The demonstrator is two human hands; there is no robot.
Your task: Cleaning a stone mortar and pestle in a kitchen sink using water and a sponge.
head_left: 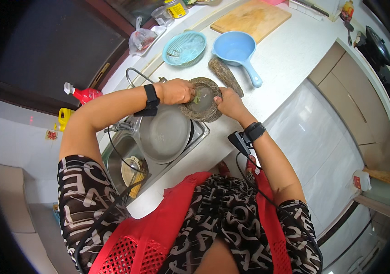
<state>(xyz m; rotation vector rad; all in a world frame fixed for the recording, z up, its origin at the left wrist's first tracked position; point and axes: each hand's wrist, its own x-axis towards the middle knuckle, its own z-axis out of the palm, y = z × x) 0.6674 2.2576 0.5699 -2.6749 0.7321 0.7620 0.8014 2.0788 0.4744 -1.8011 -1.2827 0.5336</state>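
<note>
A rough brown-grey mortar (203,118), apparently stone, rests on the white counter beside the sink. My left hand (178,91) reaches over its left rim, with the fingertips inside the bowl. Something small and green (197,97) lies at those fingertips; whether they pinch it is unclear. My right hand (232,104) grips the mortar's right rim, thumb on top. Just beyond the mortar lies a thick speckled pestle (225,76) of similar colour, its near end close to my right hand.
A grey pan or lid (164,137) covers part of the steel sink (111,150). Behind the mortar stand a turquoise colander (184,48), a blue plastic dipper (234,46) and a wooden cutting board (253,19). A red spray bottle (87,95) stands left. Cables hang from both wrists.
</note>
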